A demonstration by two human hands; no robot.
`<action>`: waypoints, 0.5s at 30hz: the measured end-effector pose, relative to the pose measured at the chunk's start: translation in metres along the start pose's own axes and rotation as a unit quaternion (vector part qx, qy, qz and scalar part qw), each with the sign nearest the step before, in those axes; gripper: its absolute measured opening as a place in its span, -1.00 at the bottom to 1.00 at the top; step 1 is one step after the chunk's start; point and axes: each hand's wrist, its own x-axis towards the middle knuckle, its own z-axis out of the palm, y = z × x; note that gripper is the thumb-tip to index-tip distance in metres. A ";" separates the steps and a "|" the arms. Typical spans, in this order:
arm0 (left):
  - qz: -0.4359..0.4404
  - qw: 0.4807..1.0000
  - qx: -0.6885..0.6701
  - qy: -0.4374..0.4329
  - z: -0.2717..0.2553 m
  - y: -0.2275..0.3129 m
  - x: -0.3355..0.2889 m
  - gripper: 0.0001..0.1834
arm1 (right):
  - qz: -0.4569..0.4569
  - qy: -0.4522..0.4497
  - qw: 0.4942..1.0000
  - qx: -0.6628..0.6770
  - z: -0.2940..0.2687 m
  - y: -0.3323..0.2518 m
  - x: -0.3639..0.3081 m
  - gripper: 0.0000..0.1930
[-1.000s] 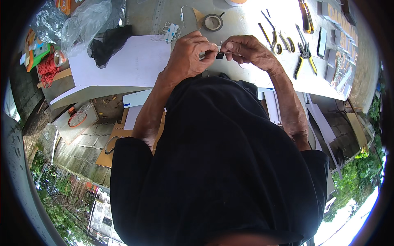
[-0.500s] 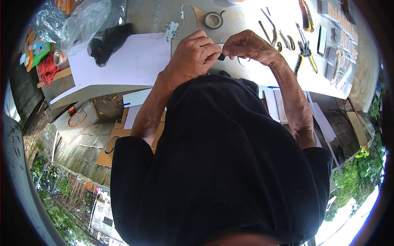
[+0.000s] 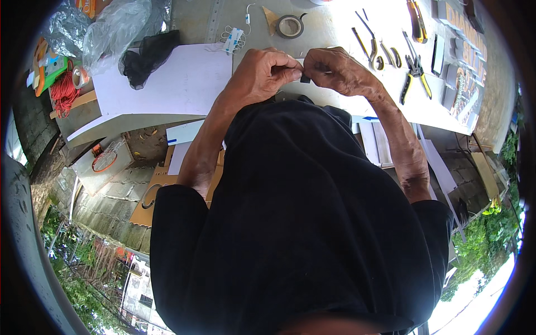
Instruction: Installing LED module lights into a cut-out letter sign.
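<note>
Left hand point(image 3: 267, 73) pinches the black piece point(image 3: 305, 79) at upper centre. On the piece's other side, right hand point(image 3: 339, 72) curls, its grip unclear.

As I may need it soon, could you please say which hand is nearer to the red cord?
Left. The left hand is right of the red cord, apart from it; the right hand is farther right.

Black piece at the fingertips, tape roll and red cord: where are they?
Black piece point(image 3: 305, 79), head view: its exposed part.
Tape roll point(image 3: 290, 36), head view: lower rim.
Red cord point(image 3: 66, 99), head view: middle of the bundle.
</note>
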 end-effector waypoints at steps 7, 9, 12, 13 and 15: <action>-0.033 0.999 -0.006 0.026 0.001 0.010 0.002 -0.82 | -0.030 0.053 0.998 -0.026 -0.002 -0.008 -0.003 -0.87; -0.036 0.999 -0.012 0.011 -0.003 0.011 0.002 -0.82 | -0.014 0.042 0.998 -0.035 -0.006 -0.011 -0.004 -0.85; -0.063 0.997 -0.048 -0.007 -0.006 0.010 0.002 -0.83 | 0.010 0.014 0.999 0.031 -0.010 -0.010 -0.005 -0.82; -0.085 0.993 -0.077 -0.013 -0.006 0.010 0.003 -0.84 | 0.025 0.026 0.998 0.047 -0.010 -0.010 -0.007 -0.82; -0.121 0.977 -0.176 0.009 0.000 0.000 -0.001 -0.85 | 0.036 0.035 0.997 0.064 -0.007 -0.012 -0.008 -0.81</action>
